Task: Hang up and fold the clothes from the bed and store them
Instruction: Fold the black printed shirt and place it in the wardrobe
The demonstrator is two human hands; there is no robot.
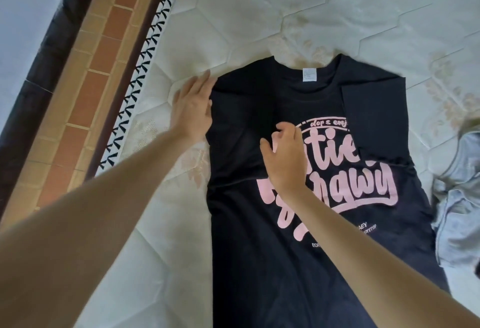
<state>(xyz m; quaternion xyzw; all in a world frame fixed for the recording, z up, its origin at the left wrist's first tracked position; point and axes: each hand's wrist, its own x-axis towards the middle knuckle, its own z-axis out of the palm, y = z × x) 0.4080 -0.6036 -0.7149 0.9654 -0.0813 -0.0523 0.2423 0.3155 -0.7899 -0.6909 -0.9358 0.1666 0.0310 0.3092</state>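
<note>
1. One black cotton T-shirt with pink lettering [298,262] lies flat, front up, on the cream quilted mattress [259,10], filling the centre and lower middle of the frame. Its white neck label [309,75] sits at the top centre.
2. Both sleeves are folded inward over the shirt — the one at the right of the frame covers part of the print.
3. Two bare hands are in view. The left hand [192,109], left of centre, has straight fingers and lies against the shirt's folded left edge near the shoulder.
4. The right hand [284,158] is over the pink print at the centre, fingers loosely curled; whether it pinches the fabric I cannot tell.
5. One crumpled pale blue garment [459,197] lies at the right edge, just beside the shirt.
6. One orange-and-tan wooden bed frame [104,49] runs diagonally along the left — past the mattress's black-and-white patterned border [145,67].
</note>
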